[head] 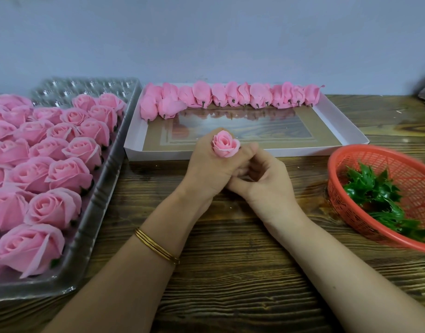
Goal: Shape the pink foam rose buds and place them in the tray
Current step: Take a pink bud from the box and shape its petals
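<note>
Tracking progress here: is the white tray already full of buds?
No: the buds line only the far edge of the white tray, and most of its floor is bare.

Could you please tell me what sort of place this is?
Probably a craft workbench for making artificial flowers: a clear tray of pink foam roses, a red basket of green leaf pieces, and a rose bud gripped in the left hand.

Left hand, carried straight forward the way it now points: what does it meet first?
Probably the near wall of the white cardboard tray, just beyond the left hand and its rose bud; depth is uncertain.
</note>
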Demonstrator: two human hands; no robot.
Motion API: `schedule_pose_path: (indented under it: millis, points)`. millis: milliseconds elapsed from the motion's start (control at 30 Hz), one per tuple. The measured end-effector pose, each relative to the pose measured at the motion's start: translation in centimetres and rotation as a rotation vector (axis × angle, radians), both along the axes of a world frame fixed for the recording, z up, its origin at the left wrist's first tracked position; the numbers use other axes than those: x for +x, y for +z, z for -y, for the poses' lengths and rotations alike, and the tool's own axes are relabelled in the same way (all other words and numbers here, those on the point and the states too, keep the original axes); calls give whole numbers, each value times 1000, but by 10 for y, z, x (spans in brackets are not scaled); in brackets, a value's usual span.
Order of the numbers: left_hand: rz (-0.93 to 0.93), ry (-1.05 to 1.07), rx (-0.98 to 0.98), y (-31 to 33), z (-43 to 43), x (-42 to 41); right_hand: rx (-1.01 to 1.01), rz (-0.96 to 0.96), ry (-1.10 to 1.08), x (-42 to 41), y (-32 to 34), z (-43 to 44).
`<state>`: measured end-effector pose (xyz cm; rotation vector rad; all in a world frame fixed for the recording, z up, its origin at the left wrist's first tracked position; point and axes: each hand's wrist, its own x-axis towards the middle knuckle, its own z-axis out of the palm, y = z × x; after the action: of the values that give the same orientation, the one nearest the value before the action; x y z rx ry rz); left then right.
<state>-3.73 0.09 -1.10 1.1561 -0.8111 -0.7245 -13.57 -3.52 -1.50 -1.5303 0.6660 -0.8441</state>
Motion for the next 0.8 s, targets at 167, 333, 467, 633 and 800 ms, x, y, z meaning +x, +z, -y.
schedule_pose_path:
  millis: [167, 333, 467, 633, 800]
  points:
    - [7, -11, 18, 1, 1, -4, -120, -3, -78, 0, -1, -3]
    - [-22, -48, 30, 3, -1, -3, -123, 16, -73, -1, 1, -3]
    - [-49, -115, 35, 3, -3, 1, -106, 34, -46, -3, 3, -3]
    - [-91, -164, 39, 5, -4, 4, -67, 72, 24, -3, 5, -1]
    - [-122, -220, 49, 4, -3, 6, -5, 116, 75, -2, 6, -2]
